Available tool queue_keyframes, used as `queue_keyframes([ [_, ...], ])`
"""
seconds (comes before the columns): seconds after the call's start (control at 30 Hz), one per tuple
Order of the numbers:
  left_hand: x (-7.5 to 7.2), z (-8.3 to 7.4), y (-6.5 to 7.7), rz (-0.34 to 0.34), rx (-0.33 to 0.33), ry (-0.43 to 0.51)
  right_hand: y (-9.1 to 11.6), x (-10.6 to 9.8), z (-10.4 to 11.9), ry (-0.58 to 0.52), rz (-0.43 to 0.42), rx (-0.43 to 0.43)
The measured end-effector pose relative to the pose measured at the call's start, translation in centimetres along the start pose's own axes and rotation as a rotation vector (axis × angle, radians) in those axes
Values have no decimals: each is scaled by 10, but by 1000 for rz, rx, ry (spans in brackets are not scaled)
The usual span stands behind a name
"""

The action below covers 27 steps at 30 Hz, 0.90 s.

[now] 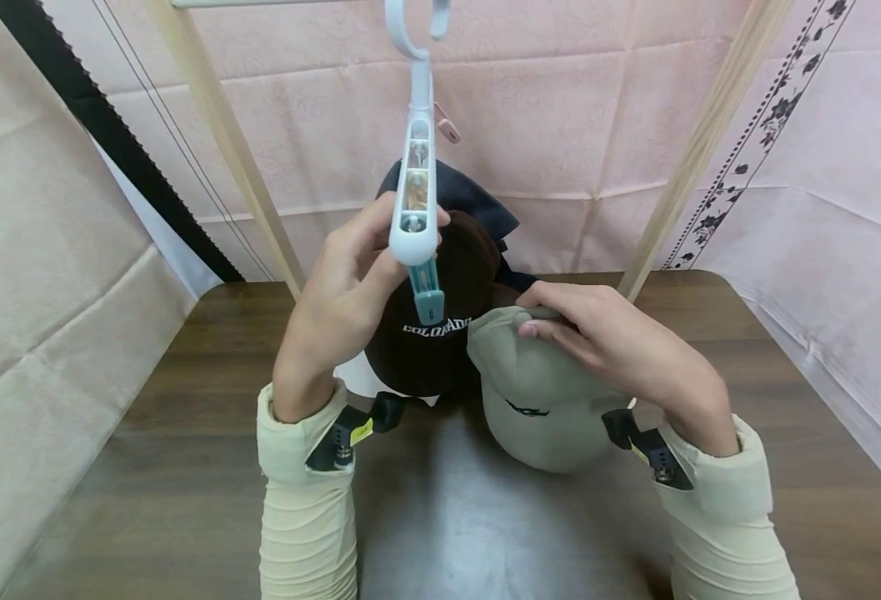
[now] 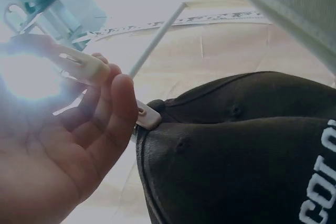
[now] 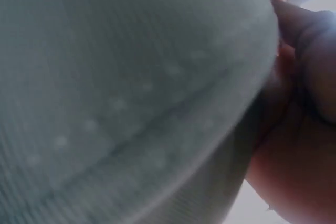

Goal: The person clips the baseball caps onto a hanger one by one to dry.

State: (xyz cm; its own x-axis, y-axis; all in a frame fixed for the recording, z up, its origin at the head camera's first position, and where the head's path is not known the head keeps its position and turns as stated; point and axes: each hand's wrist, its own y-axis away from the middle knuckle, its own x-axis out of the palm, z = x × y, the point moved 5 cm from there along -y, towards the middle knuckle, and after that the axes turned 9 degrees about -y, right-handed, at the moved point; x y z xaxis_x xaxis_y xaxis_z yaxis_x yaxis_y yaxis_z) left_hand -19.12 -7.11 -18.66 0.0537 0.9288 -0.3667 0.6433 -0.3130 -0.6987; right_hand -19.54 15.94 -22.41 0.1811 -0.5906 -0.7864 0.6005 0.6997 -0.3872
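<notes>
A light-blue clip hanger (image 1: 420, 108) with a hook hangs in the middle of the head view, with a teal clip (image 1: 428, 296) at its near end. My left hand (image 1: 342, 292) is behind the hanger, its thumb and fingers pinching a pale clip (image 2: 84, 67). Another pale clip (image 2: 149, 116) grips the edge of a dark brown cap (image 1: 425, 358) lettered in white. My right hand (image 1: 605, 342) pinches the upper edge of a grey-green cap (image 1: 548, 425), which hangs beside the brown one. In the right wrist view, the grey-green cap (image 3: 131, 87) hides most of the scene.
A dark navy item (image 1: 473, 196) is behind the brown cap, and a pink clip (image 1: 448, 127) hangs behind the hanger. Wooden poles (image 1: 237, 150) slant on both sides of the brown table (image 1: 147, 483). Pale cloth (image 1: 545, 108) covers the back.
</notes>
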Motion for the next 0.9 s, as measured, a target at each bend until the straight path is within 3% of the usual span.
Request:
queue_keyframes([
  [0.1, 0, 1, 0, 12, -28, 37, 1, -2, -1, 11, -36, 123],
  [0.23, -1, 0, 0, 10, -42, 93, 3, -3, -6, 1, -23, 329],
  [0.37, -2, -3, 1, -3, -59, 111, 4, -1, -8, 18, 14, 427],
  [0.53, -1, -4, 2, -10, -72, 108, 5, 4, 0, 2, 38, 433],
  [0.77, 0, -7, 1, -21, -75, 98, 1, 7, 19, 19, 15, 297],
  [0.9, 3, -8, 0, -16, -77, 118, 5, 4, 27, 45, -12, 265],
])
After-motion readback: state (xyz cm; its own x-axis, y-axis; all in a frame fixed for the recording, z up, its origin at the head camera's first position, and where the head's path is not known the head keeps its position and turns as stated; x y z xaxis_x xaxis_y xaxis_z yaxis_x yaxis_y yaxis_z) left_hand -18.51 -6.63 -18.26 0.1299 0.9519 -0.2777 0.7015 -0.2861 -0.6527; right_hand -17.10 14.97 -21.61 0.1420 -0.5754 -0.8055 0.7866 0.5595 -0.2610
